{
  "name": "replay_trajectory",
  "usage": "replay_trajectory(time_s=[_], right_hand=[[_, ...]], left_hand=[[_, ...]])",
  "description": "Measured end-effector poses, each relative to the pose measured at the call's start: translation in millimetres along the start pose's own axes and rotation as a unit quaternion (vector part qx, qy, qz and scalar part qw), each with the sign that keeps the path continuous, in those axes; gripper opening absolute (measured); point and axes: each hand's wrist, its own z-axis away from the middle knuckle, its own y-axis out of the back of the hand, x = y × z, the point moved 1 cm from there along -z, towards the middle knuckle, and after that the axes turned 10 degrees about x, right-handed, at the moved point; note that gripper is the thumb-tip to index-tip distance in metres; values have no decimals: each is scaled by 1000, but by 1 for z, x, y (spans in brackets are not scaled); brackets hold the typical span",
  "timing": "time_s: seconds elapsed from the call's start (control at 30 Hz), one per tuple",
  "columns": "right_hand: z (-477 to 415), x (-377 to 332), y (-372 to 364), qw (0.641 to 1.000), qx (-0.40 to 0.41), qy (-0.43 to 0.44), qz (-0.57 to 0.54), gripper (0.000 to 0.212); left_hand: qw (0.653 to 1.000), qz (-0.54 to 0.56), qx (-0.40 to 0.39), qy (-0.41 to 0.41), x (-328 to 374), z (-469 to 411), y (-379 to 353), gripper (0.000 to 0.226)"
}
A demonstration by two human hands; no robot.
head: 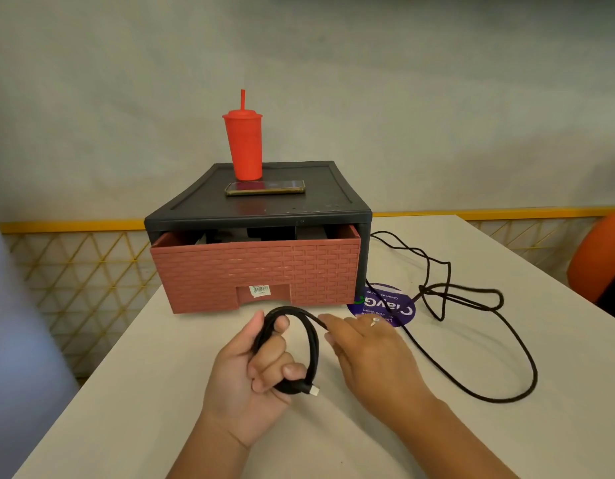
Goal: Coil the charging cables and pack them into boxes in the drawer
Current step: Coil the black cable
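a yellow lattice railing (pixel 74 271) runs behind the pale bench (pixel 126 375) at the far left

the left hand (pixel 261 368) is raised just above the bench, palm turned inward, with its fingers curled round a coiled smooth black charging cable (pixel 311 344); the thumb presses the loops near the top and the fingertips fold over them lower down. the coil stands upright as a tall oval of several loops, and a short pale metal plug (pixel 313 391) juts out to the right at its bottom

behind the hands sits a black plastic drawer cabinet (pixel 230 209) with its brick-patterned reddish drawer (pixel 257 271) pulled partly out; dark boxes show inside but are too shadowed to make out. on the cabinet stand a red plastic lidded cup with a straw (pixel 244 146) and, in front of it, a dark phone lying flat (pixel 264 187)

the right hand (pixel 371 354) is palm down beside the coil, apart from the left hand, fingers stretched forward, a ring (pixel 375 320) on one of them. a strand from the top of the coil reaches its fingertips (pixel 325 324); the thumb is hidden, so i cannot tell whether it pinches the strand

further right lie a round purple sticker (pixel 389 307) and a long loose dark cord (pixel 489 340) looping over the bench, then an orange chair (pixel 596 254)
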Motion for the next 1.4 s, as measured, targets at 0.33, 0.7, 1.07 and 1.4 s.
replay_trajectory(time_s=[0.33,0.7,1.07,1.4], right_hand=[[21,-19,-20,975,-196,26,-98,49],[10,-19,0,980,-142,83,-110,23],[4,16,8,996,-39,80,-31,21],[6,60,10,993,89,32,76,18]], left_hand=[[957,-87,164,-222,14,-2,-1,46],[620,-662,277,-317,-25,-10,-8,35],[579,-766,197,-198,-22,-5,-11,39],[651,-714,217,-136,-21,-5,-13,18]])
